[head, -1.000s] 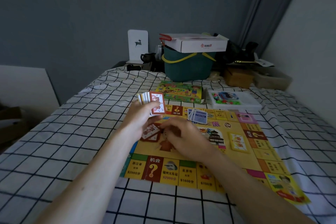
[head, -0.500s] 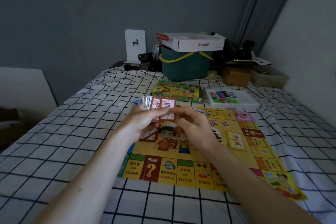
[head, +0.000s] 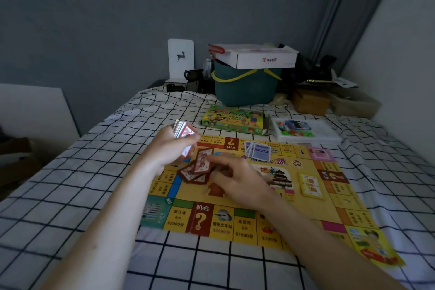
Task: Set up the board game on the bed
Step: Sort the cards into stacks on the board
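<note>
The yellow game board (head: 244, 226) lies flat on the checked bed sheet (head: 70, 195). My left hand (head: 171, 150) grips a stack of cards (head: 182, 128) above the board's far left corner. My right hand (head: 235, 179) pinches one red card (head: 202, 160), tilted over a small loose pile of red cards (head: 194, 176) on the board. A fanned pile of blue cards (head: 257, 152) lies near the board's far edge. Yellow cards (head: 310, 185) sit on its right side.
The colourful game box (head: 233, 119) and a white tray of small pieces (head: 306, 129) lie just beyond the board. Behind them stands a green basket (head: 244, 87) with a white carton (head: 259, 57) on top. Brown boxes (head: 310, 101) stand at the back right.
My right hand took a red card from the stack in my left hand and moved it down to the red pile on the board. My left hand stayed raised.
</note>
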